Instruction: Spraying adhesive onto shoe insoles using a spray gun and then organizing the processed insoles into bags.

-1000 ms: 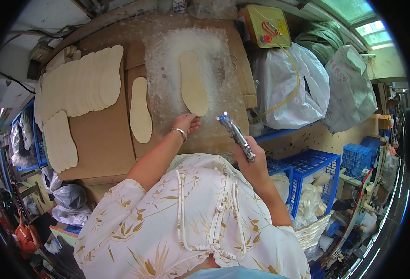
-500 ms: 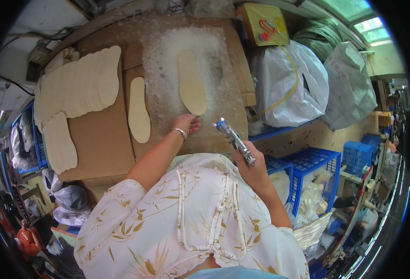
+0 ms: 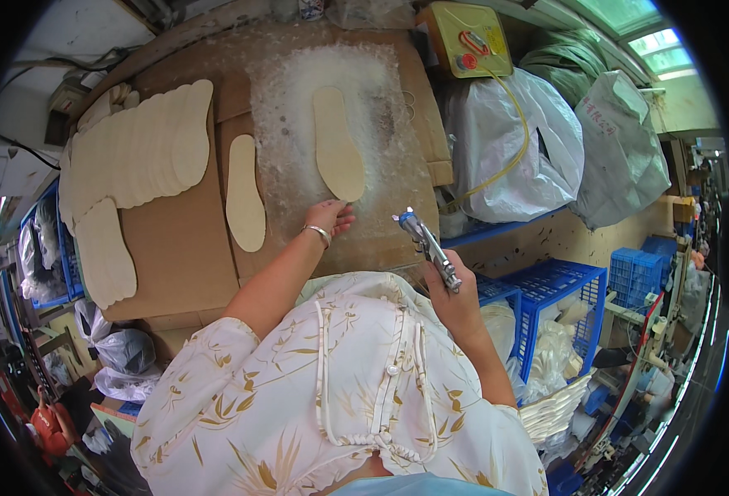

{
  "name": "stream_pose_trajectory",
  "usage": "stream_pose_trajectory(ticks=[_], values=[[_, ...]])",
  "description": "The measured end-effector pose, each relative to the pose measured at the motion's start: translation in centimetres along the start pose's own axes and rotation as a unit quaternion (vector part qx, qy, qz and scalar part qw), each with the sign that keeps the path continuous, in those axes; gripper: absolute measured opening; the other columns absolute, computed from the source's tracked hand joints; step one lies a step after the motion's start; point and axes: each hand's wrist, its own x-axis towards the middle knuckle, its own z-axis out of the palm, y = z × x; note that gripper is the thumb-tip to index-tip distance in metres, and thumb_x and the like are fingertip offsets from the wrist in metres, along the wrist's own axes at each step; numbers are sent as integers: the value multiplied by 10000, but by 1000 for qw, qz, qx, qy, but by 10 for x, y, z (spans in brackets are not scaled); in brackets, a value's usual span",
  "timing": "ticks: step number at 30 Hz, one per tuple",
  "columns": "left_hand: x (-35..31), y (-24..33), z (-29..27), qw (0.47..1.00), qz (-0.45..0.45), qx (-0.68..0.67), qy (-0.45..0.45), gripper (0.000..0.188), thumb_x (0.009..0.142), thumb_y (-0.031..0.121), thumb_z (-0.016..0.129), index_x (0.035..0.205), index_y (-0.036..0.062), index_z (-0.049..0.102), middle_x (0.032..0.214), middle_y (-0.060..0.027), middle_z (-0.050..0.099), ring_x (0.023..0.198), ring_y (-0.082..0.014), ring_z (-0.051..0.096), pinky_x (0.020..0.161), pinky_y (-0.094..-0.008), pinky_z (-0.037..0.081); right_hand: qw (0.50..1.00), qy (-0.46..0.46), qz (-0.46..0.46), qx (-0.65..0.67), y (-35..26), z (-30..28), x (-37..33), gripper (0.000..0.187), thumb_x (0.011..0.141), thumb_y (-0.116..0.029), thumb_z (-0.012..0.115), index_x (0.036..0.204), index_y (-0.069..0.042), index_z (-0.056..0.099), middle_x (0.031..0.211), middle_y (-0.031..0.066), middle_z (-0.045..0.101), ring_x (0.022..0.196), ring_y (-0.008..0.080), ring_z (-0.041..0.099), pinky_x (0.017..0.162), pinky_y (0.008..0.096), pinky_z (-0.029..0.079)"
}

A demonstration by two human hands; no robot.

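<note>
A cream insole (image 3: 338, 145) lies on a board (image 3: 286, 178) crusted with whitish residue, its wider end toward me. My left hand (image 3: 329, 217), with a bracelet at the wrist, has its fingers curled and pinched at the near edge of that end. In my right hand (image 3: 457, 304) is a metal spray gun (image 3: 429, 248), held to the right of the insole, its blue-ringed nozzle pointing away and up-left. A single insole (image 3: 246, 194) rests left of the board. Farther left, overlapping insoles (image 3: 145, 149) are fanned out in a row.
Brown cardboard (image 3: 178, 264) covers the bench. At the back right stands a yellow can (image 3: 468, 41) with a yellowish hose (image 3: 523, 124). White sacks (image 3: 517, 149) sit beside it. Blue crates (image 3: 563, 289) are at my right. Another person (image 3: 50, 426) is far off at lower left.
My right hand and the spray gun have shifted slightly right, away from the insole. My left hand stays at the insole's near end. The whole view has moved a little.
</note>
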Motion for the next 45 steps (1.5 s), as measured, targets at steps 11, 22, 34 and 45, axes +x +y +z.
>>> stream_pose_trajectory(ticks=[11, 22, 34, 45], values=[[0, 0, 2, 1000, 0, -5, 0, 140, 915, 186, 575, 993, 69, 584, 929, -58, 662, 747, -176, 658, 593, -273, 539, 1000, -6, 2, -2, -4, -4, -2, 200, 879, -181, 659, 970, -22, 579, 671, 124, 570, 563, 187, 504, 563, 299, 444], [2, -4, -1, 1000, 6, -24, 1, 164, 914, 174, 577, 1033, 60, 577, 943, -63, 660, 757, -178, 659, 598, -274, 545, 1000, -1, 9, -19, 2, -8, -7, 195, 877, -182, 660, 951, -27, 568, 668, 131, 565, 547, 217, 493, 551, 305, 435], [0, -4, -2, 999, 2, -34, 4, 238, 913, 150, 570, 1128, 49, 554, 972, -67, 653, 772, -186, 657, 604, -276, 547, 999, -40, 4, 20, 1, -11, -7, 197, 885, -194, 649, 954, -26, 572, 687, 147, 580, 568, 260, 521, 572, 315, 445], [-3, -6, -12, 997, -15, -53, -63, 284, 928, 43, 464, 1206, 58, 521, 1099, -60, 619, 855, -208, 660, 671, -292, 554, 998, -58, 1, 5, 0, -12, -10, 192, 886, -195, 651, 943, -25, 583, 656, 128, 562, 556, 210, 473, 567, 314, 436]])
